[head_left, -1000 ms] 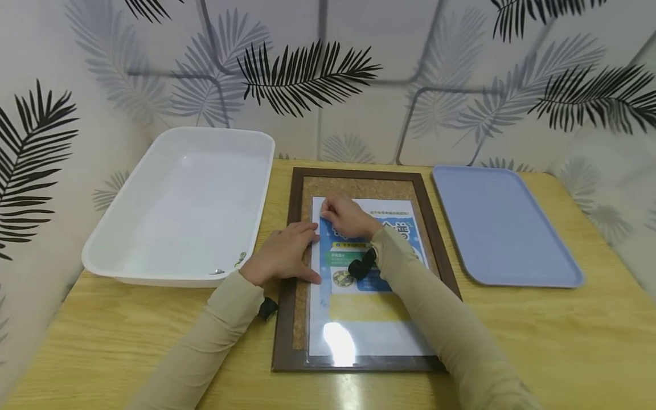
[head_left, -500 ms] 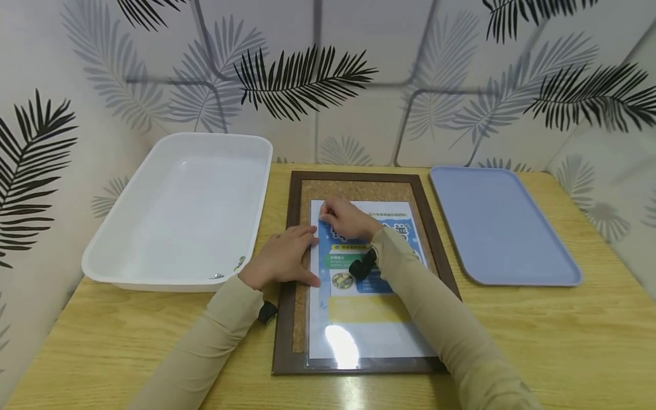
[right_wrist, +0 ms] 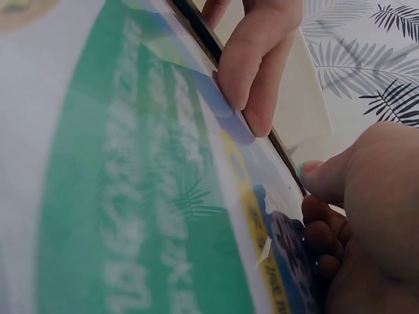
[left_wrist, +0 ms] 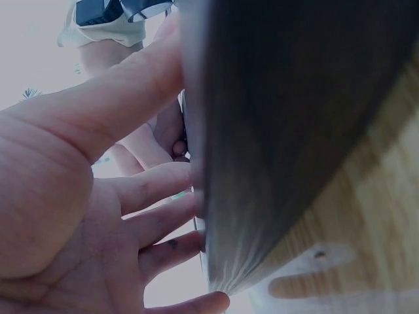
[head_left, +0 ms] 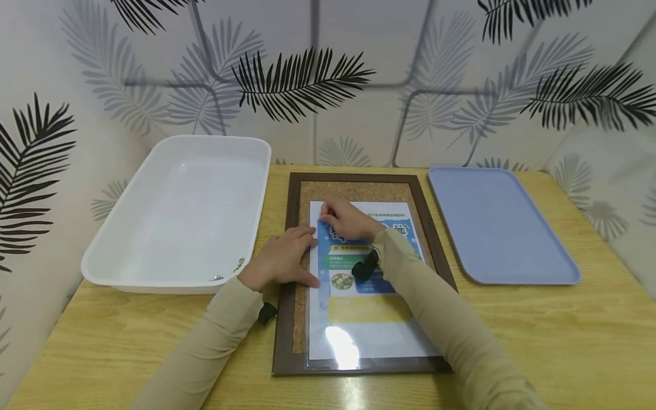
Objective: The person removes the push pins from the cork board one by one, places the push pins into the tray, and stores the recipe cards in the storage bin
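Note:
A poster in a clear sleeve (head_left: pixel 369 336) lies on a brown-framed corkboard (head_left: pixel 359 187). My left hand (head_left: pixel 282 256) rests over the board's left side, fingers spread, fingertips and thumb on the poster's left edge. In the left wrist view its fingers (left_wrist: pixel 163 222) reach past the dark frame edge. My right hand (head_left: pixel 351 219) is at the poster's upper left corner, thumb and curled fingers pinched together. Between them, in the right wrist view, shows a speck of a small green pushpin (right_wrist: pixel 299 171), nearly all hidden by the right hand's thumb (right_wrist: pixel 327 178).
A deep white tray (head_left: pixel 174 205) stands at the left, with a few tiny green and silvery pieces (head_left: pixel 239 264) in its near right corner. A flat blue tray (head_left: pixel 502 228) lies at the right on the wooden table (head_left: pixel 538 341). A leaf-patterned wall covering (head_left: pixel 359 125) rises behind.
The head view has shifted slightly, so the scene sits a little differently. Both hands stay in the same places on the poster, with no visible change of grip.

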The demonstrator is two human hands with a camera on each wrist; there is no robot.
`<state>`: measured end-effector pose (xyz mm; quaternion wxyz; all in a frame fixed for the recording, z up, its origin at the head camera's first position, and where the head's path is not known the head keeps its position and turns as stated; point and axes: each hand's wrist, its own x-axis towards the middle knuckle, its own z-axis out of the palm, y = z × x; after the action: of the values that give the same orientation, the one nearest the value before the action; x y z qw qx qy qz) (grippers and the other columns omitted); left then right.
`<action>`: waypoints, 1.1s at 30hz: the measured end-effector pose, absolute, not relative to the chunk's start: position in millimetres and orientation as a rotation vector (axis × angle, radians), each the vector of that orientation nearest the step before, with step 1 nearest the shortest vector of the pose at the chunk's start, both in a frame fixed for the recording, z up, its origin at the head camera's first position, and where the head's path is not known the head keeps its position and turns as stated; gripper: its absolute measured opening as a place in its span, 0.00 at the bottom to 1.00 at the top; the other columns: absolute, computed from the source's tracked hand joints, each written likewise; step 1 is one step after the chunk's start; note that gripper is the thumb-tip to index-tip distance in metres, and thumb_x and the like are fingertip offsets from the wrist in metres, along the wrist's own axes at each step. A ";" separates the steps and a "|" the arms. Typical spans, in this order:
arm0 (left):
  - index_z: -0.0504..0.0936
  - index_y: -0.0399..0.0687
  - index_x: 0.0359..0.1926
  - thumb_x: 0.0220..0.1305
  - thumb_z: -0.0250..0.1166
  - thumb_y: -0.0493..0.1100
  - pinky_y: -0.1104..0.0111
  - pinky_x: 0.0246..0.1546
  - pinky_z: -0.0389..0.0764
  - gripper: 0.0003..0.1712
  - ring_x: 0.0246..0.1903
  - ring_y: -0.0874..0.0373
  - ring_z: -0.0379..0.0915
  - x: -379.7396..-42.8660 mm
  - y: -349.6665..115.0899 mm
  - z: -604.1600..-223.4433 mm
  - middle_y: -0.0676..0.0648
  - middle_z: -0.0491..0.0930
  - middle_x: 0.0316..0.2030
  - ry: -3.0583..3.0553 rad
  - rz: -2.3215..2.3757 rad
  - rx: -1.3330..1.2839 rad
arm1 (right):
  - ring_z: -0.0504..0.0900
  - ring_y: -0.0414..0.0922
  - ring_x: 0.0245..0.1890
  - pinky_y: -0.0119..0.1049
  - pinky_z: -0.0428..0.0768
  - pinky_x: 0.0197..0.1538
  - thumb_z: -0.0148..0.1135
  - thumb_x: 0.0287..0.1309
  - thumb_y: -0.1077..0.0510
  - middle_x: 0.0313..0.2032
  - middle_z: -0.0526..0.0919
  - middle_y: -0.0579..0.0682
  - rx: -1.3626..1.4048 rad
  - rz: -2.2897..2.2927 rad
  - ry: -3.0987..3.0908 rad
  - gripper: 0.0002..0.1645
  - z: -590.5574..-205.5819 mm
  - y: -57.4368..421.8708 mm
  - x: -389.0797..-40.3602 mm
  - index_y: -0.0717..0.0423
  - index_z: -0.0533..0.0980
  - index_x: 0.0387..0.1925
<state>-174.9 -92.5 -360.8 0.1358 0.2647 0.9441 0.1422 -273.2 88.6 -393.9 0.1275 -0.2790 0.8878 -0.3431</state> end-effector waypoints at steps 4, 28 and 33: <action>0.68 0.39 0.67 0.50 0.73 0.62 0.41 0.64 0.61 0.50 0.73 0.44 0.49 -174.1 -92.7 -360.6 0.41 0.56 0.73 2.732 0.404 0.752 | 0.69 0.44 0.33 0.34 0.68 0.41 0.48 0.70 0.63 0.31 0.70 0.50 -0.791 -1.045 2.589 0.06 -394.5 90.9 -271.6 0.58 0.67 0.34; 0.68 0.39 0.67 0.50 0.73 0.61 0.41 0.64 0.60 0.50 0.73 0.44 0.48 -174.5 -91.8 -362.9 0.41 0.56 0.73 2.729 0.426 0.738 | 0.71 0.43 0.30 0.36 0.71 0.37 0.55 0.67 0.63 0.30 0.74 0.50 -0.885 -0.922 2.713 0.05 -383.0 118.1 -252.8 0.58 0.73 0.33; 0.67 0.39 0.67 0.50 0.73 0.62 0.41 0.65 0.60 0.50 0.73 0.44 0.48 -174.5 -92.1 -362.7 0.40 0.55 0.73 2.726 0.424 0.737 | 0.72 0.45 0.32 0.36 0.72 0.39 0.55 0.67 0.62 0.31 0.75 0.51 -0.824 -0.904 2.723 0.04 -383.8 127.1 -251.1 0.59 0.73 0.34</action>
<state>-174.5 -92.1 -362.7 0.1426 0.2554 0.9449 0.1470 -251.1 127.1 -383.8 0.0782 -0.2752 0.9094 -0.3019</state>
